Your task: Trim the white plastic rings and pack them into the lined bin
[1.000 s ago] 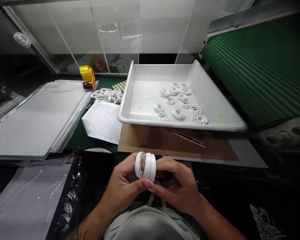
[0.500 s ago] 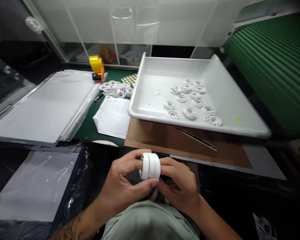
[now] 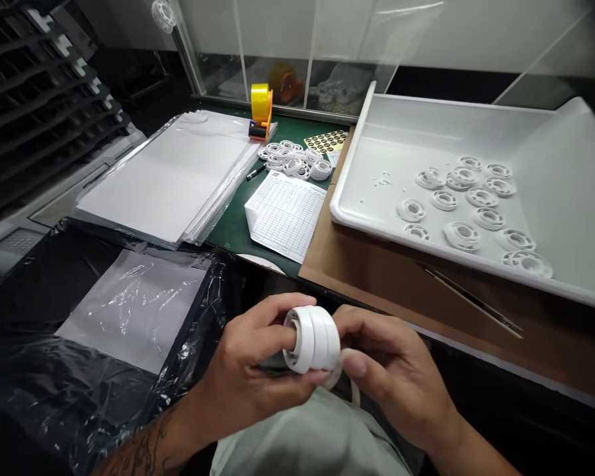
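Note:
A stack of three white rings (image 3: 315, 338) is held on its side above my lap. My left hand (image 3: 258, 363) grips it from the left, one finger in the ring's opening and the thumb below. At the stack's right face is my right hand (image 3: 394, 370), fingers curled against it, its thumb slightly apart from the rings. Several similar white rings (image 3: 463, 236) lie in the white tray (image 3: 451, 261), and a pile of them (image 3: 292, 160) sits on the green table top (image 3: 228, 215).
Bagged white sheets (image 3: 163, 175) lie at the left, with a yellow tape dispenser (image 3: 261, 112) behind. A printed form (image 3: 287, 211) and a sticker sheet (image 3: 327, 141) are near the pile. Tweezers (image 3: 471, 301) rest on brown cardboard (image 3: 367, 258) before the tray. Black plastic (image 3: 44, 390) covers the lower left.
The view has swung left, so the table things appear further right. My right thumb has come away from underneath the stack and now shows beside it. The left hand keeps its grip.

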Demonstrator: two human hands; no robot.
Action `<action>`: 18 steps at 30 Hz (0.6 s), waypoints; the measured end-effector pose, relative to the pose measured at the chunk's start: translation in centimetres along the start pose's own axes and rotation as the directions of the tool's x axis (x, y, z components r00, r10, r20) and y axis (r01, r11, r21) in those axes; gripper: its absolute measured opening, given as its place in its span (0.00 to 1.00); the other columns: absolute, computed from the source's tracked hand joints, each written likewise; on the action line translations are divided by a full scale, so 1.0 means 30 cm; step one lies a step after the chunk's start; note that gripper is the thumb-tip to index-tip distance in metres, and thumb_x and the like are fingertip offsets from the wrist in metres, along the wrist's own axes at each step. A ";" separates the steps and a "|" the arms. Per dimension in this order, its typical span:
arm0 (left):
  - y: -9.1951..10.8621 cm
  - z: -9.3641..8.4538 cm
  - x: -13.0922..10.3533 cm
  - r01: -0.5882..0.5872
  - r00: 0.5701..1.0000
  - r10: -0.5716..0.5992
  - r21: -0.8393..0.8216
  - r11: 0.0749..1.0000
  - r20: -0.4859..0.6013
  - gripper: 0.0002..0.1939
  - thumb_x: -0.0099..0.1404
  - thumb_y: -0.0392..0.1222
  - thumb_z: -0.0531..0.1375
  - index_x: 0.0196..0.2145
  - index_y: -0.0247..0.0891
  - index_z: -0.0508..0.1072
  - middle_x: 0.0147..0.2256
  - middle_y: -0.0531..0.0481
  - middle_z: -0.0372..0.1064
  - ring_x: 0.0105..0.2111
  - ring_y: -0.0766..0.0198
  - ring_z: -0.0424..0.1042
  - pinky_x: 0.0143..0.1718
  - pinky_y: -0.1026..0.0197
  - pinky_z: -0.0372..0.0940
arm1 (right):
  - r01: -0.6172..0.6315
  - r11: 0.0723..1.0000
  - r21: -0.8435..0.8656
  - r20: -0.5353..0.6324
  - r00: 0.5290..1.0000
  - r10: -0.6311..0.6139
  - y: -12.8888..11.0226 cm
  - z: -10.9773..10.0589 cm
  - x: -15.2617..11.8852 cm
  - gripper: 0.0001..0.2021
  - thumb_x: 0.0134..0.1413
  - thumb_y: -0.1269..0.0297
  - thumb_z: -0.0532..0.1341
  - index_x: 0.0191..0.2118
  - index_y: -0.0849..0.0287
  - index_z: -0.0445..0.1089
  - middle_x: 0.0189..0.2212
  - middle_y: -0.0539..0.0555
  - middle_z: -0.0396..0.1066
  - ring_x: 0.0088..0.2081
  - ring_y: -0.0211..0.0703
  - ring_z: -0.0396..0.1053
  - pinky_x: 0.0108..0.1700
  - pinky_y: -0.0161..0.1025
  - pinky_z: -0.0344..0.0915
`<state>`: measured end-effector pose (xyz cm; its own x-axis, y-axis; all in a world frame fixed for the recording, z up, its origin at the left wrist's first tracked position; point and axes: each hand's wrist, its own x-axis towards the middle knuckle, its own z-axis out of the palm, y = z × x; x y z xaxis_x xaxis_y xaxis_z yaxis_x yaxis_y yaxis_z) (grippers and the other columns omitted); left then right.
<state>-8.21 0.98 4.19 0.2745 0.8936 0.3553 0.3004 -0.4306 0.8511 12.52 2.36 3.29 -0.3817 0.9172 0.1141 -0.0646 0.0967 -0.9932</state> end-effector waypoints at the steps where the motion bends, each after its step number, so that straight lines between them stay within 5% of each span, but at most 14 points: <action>1: -0.001 0.002 0.001 -0.032 0.999 0.031 0.025 0.999 0.013 0.07 0.60 0.35 0.74 0.33 0.35 0.80 0.52 0.40 0.79 0.45 0.61 0.82 0.48 0.70 0.74 | -0.077 0.996 0.048 0.005 0.997 0.077 -0.006 0.008 -0.005 0.20 0.68 0.47 0.67 0.32 0.59 0.75 0.25 0.50 0.69 0.25 0.37 0.61 0.25 0.34 0.58; 5: -0.002 0.011 0.010 -0.108 0.994 0.107 0.024 0.994 0.034 0.07 0.62 0.35 0.73 0.36 0.36 0.79 0.53 0.39 0.77 0.44 0.61 0.82 0.47 0.68 0.76 | -0.228 0.906 0.358 -0.013 0.968 0.249 0.000 0.031 -0.014 0.24 0.69 0.46 0.65 0.27 0.60 0.73 0.20 0.48 0.62 0.22 0.34 0.54 0.23 0.32 0.52; 9: -0.013 0.015 0.011 -0.148 0.988 0.145 0.043 0.988 0.060 0.08 0.63 0.34 0.72 0.36 0.36 0.77 0.54 0.38 0.76 0.46 0.60 0.82 0.48 0.68 0.75 | -0.228 0.846 0.481 -0.133 0.936 0.327 0.024 0.015 -0.021 0.24 0.67 0.45 0.67 0.28 0.61 0.76 0.18 0.49 0.64 0.18 0.32 0.53 0.20 0.30 0.50; 14: -0.030 0.022 -0.009 -0.248 0.963 0.216 0.211 0.946 0.161 0.06 0.68 0.35 0.68 0.41 0.39 0.75 0.61 0.38 0.70 0.56 0.56 0.77 0.58 0.60 0.73 | -0.031 0.924 0.381 -0.269 0.953 0.143 0.020 -0.004 -0.038 0.11 0.62 0.55 0.74 0.34 0.56 0.80 0.27 0.50 0.71 0.24 0.33 0.62 0.26 0.27 0.61; 18: -0.016 -0.002 -0.022 -0.316 0.946 0.271 0.334 0.888 0.176 0.02 0.71 0.36 0.63 0.40 0.41 0.74 0.62 0.39 0.69 0.59 0.54 0.73 0.60 0.57 0.72 | -0.011 0.961 0.276 -0.142 0.988 0.052 0.010 -0.005 -0.024 0.15 0.68 0.48 0.68 0.38 0.54 0.81 0.29 0.51 0.71 0.25 0.34 0.63 0.25 0.29 0.62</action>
<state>-8.60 0.61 3.57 0.5018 0.7067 0.4987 0.4853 -0.7073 0.5140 12.92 1.81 2.90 -0.2495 0.9666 0.0582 -0.3124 -0.0235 -0.9497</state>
